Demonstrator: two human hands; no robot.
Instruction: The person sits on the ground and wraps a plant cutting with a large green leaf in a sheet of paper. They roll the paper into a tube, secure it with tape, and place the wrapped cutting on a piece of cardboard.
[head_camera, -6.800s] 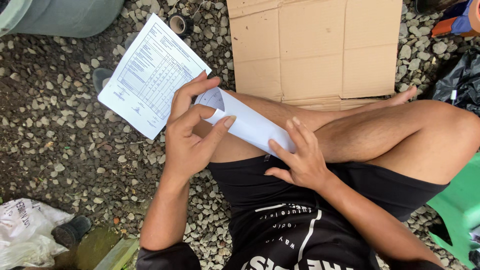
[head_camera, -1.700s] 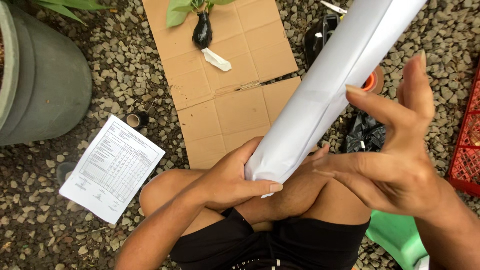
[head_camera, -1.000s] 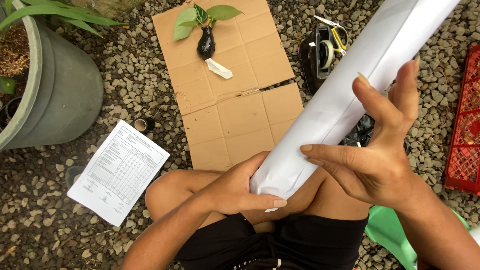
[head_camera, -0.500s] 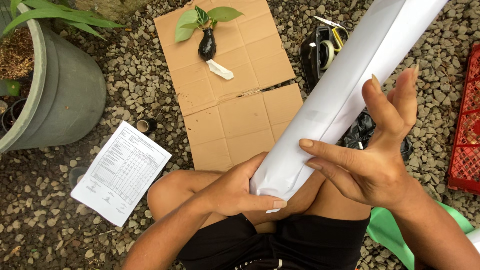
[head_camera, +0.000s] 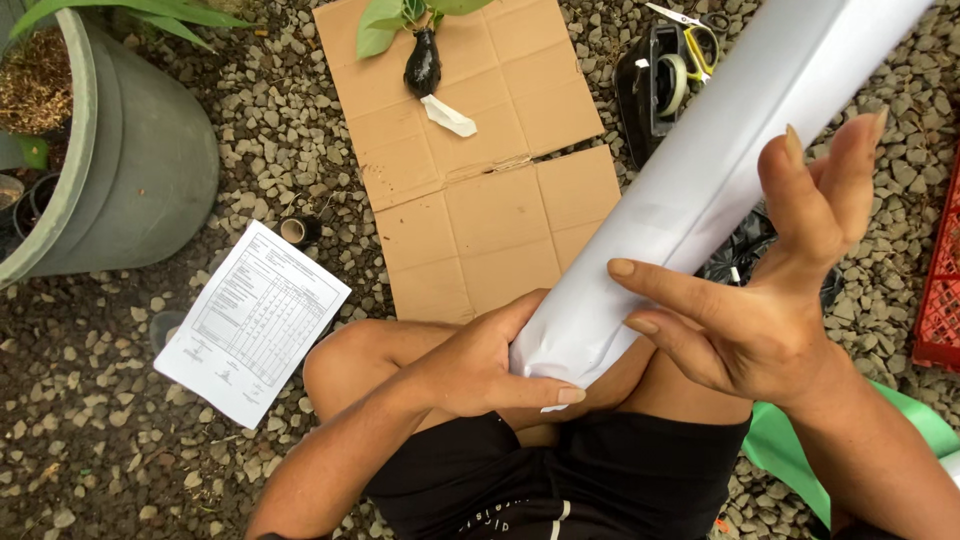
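Left hand (head_camera: 480, 365) grips the smooth white paper roll (head_camera: 700, 190) at its lower end (a long tube) — right hand (head_camera: 770, 300) cradles it, fingers (head_camera: 660, 290) spread open, above creased cardboard (head_camera: 480, 170) on gravel.

A white rolled paper tube (head_camera: 720, 170), brown cardboard (head_camera: 480, 170), grey-green planter (head_camera: 130, 160), red crate (head_camera: 940, 300), black shorts (head_camera: 560, 480).

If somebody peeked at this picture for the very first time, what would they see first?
First, the big white paper roll, slanting from the lap up to the top right corner. The left hand grips its bottom end and the right hand curls around its middle. Next, the flat cardboard on the gravel with a small plant lying on it, and the large grey pot at the left.
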